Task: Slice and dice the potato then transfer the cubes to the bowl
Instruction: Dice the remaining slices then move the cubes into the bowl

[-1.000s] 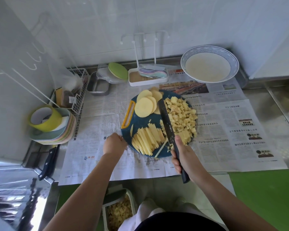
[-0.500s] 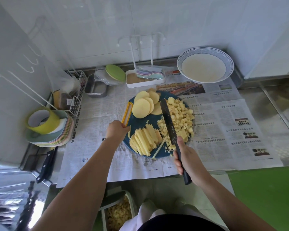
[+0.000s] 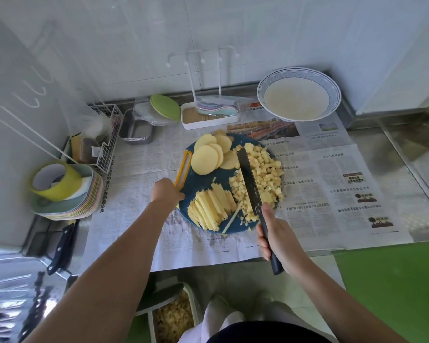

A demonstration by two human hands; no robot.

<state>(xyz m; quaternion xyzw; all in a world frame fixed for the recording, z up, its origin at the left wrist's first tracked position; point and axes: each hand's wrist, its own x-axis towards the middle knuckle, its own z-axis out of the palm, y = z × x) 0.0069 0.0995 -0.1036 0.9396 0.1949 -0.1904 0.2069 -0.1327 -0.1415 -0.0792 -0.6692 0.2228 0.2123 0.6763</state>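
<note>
Right hand is clamped round the knife, whose blade I see lying against the potato cubes on the blue board. Left hand sits at the board's yellow handle; I cannot tell if it grips. Bowl stands behind, apart.
</note>
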